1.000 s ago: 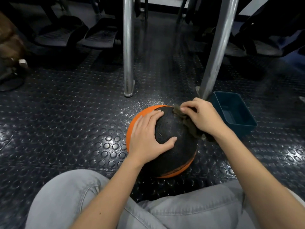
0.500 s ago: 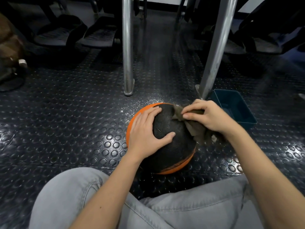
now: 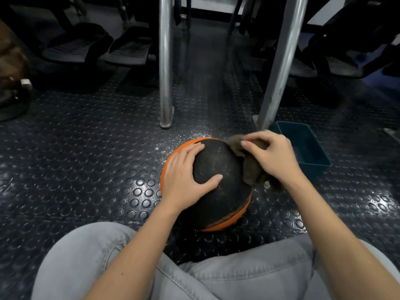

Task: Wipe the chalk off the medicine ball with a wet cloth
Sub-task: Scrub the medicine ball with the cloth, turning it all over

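Footplates [image 3: 71, 48]: two dark ribbed pedals side by side in the upper left of the frame, resting on the floor.
Floor [image 3: 86, 159]: dark rubber with raised round studs; a shiny speckled patch lies just beyond the ball.
Trousers [image 3: 86, 256]: light grey denim over both knees along the lower edge, the ball between them and a little further up the frame.
Upright post [image 3: 165, 61]: bare metal tube, standing straight, its foot on the floor above the ball.
Left hand [image 3: 186, 174]: lies flat on the left side of the ball; grip spread, fingers straight over the top and thumb stretched across the black panel.
Medicine ball [image 3: 218, 169]: centre of the frame, on the floor, black with orange bands at its left and lower edges.
Cloth [image 3: 249, 169]: brownish, bunched, draped over the ball's upper right side.
Right hand [image 3: 272, 156]: on top of the cloth; grip curled, fingertips and thumb pinching the bunched cloth against the ball.
Slanted post [image 3: 279, 61]: metal tube leaning right, its foot just above the right hand.
Tub [image 3: 313, 169]: blue rectangular tray on the floor, just right of the right hand.
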`<state>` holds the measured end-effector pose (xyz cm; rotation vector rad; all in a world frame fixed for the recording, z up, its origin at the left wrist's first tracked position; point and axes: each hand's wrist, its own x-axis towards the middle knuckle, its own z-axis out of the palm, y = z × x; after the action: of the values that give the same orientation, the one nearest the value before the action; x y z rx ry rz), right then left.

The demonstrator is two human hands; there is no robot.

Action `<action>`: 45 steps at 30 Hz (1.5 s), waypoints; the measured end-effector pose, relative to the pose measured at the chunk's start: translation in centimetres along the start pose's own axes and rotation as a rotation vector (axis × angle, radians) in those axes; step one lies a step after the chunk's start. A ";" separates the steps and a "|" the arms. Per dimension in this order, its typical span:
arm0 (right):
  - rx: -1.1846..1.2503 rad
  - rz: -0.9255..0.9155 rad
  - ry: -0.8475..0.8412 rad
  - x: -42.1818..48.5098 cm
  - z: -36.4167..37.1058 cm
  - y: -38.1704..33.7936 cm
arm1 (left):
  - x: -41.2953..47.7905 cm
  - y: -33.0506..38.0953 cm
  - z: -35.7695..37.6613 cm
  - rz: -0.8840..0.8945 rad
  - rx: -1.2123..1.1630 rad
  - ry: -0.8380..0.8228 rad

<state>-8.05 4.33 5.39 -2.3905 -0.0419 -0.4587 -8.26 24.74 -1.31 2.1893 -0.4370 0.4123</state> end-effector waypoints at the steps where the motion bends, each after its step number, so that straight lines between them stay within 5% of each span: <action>1: 0.112 -0.101 -0.043 -0.3 0.3 -1.1 | 0.1 -0.1 0.0 0.000 0.013 -0.010; 3: 0.161 -0.220 -0.116 -0.9 1.3 -2.1 | 0.4 -0.2 -0.1 -0.008 0.009 -0.035; 8: -0.099 0.096 0.004 0.3 1.7 1.8 | 0.9 0.2 -1.3 0.049 -0.014 -0.244; 11: 0.068 0.069 -0.021 0.1 1.0 1.0 | 1.0 -0.3 -2.0 0.087 0.007 -0.321; 16: 0.153 -0.265 -0.533 -2.0 -0.3 -2.3 | 1.6 -0.9 -2.1 0.061 -0.027 -0.317; 21: -0.034 -0.133 -0.100 -0.4 0.7 0.0 | 2.0 -0.2 -2.0 0.015 -0.003 -0.370; 26: -0.017 -0.320 -0.253 -1.8 1.3 -1.5 | 1.6 -0.6 -2.3 -0.003 -0.035 -0.356; 30: -0.175 -0.052 -0.062 0.3 0.9 0.8 | 1.3 0.0 -1.9 0.016 -0.035 -0.360; 36: 0.011 -0.318 -0.222 -3.3 1.3 -1.9 | 1.1 -0.3 -1.9 0.012 -0.045 -0.313; 41: -0.133 0.025 -0.013 -0.5 0.9 1.5 | 1.1 0.2 -1.6 0.029 -0.028 -0.322; 45: 0.065 -0.285 -0.175 -4.0 1.5 -1.8 | 0.9 -0.2 -1.7 0.023 -0.035 -0.281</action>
<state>-11.58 7.02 4.15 -2.3627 -0.4738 -0.3705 -7.60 26.03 -0.08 2.2169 -0.6178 0.1067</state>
